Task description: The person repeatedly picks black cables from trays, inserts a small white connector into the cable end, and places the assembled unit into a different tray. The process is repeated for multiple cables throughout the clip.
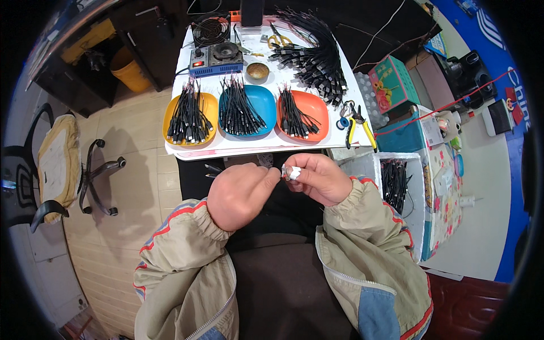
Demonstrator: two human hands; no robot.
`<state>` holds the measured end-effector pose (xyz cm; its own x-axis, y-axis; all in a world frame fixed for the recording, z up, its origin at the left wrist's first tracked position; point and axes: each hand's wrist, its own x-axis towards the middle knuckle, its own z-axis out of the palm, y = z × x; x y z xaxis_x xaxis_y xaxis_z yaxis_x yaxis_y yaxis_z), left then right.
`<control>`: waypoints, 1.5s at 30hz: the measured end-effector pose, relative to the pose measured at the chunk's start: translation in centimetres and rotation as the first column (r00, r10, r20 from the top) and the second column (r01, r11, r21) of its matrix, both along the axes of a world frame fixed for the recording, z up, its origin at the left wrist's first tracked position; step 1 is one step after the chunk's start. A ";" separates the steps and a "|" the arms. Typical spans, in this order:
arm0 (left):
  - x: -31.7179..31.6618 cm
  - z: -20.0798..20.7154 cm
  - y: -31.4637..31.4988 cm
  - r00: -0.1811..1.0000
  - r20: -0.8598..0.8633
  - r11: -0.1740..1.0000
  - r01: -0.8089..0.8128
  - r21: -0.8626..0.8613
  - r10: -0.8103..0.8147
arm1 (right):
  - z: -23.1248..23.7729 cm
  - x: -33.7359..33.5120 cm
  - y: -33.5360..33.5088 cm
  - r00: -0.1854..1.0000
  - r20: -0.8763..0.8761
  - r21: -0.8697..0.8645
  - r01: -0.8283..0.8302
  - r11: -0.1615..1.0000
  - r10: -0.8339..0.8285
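Note:
My two hands meet just in front of the white table's near edge. My left hand (241,190) is closed, fingertips pressed together; from behind it poke the dark, silver-tipped ends of black cables (212,169). Facing it, my right hand (320,180) is closed in a pinch, and a white wrapping (293,173) shows at its thumb and fingertip. What lies between the fingertips is too small to tell. Beyond them, black cables with plugs fill a yellow tray (166,126), a blue tray (270,97) and an orange tray (322,110).
A blue soldering pot (218,62), a small round tin (258,71) and a large cable bundle (317,62) stand farther back. Yellow-handled pliers (358,129) lie at the table's right. A white foam box (416,164) holds more cables. An office chair (62,164) is at left.

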<state>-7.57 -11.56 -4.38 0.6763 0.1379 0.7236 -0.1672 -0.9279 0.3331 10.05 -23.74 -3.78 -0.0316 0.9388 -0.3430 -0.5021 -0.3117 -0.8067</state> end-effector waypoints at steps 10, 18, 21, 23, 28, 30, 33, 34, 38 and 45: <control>-0.6 -0.5 -0.3 0.939 0.006 0.321 0.123 -0.939 -0.343 | 1.6 -0.7 0.4 0.071 0.742 0.632 -0.404 0.661 -0.666; -0.4 -1.3 -0.9 1.000 -0.011 0.997 -0.019 -0.070 0.019 | 0.4 -1.6 -0.4 0.899 0.422 0.061 0.095 0.994 -0.112; -0.4 -1.6 -0.5 0.986 -0.067 0.848 0.095 -0.521 -0.151 | 0.3 -1.3 -0.5 0.809 0.559 0.247 0.049 0.968 -0.184; -1.0 -1.5 -0.4 0.946 -0.096 0.487 0.071 -0.871 -0.310 | 0.6 -1.0 -0.4 0.587 0.746 0.443 -0.088 0.892 -0.313; -0.9 -1.4 0.0 0.905 0.050 0.131 0.116 -0.985 -0.423 | 1.4 -0.3 0.5 0.172 0.812 0.572 -0.426 0.701 -0.558; -0.8 -1.4 -0.2 0.933 -0.015 0.301 0.101 -0.948 -0.360 | 1.4 -0.5 0.5 0.161 0.846 0.530 -0.363 0.766 -0.509; -0.4 -1.6 -0.2 0.998 0.057 0.948 0.015 -0.319 0.004 | 1.1 -1.1 0.3 0.471 0.823 0.422 -0.135 0.896 -0.317; -0.4 -1.7 -0.2 0.998 0.012 0.897 0.061 -0.439 -0.062 | 0.9 -1.3 0.2 0.616 0.753 0.343 -0.066 0.937 -0.233; -1.3 -2.0 0.4 0.937 0.051 0.405 0.198 -0.893 -0.345 | 1.5 -0.3 -0.1 0.729 0.653 0.450 -0.158 0.879 -0.204; -1.3 -2.5 0.3 0.837 0.246 -0.006 0.279 -0.960 -0.489 | 2.3 -0.6 0.7 0.346 0.858 0.505 -0.439 0.743 -0.380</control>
<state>-8.84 -11.26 -6.90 0.9452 0.3000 0.1289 -0.2419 0.3782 0.8936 9.42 -23.02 -1.52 -0.1385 0.8986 0.4163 0.6324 0.4037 -0.6611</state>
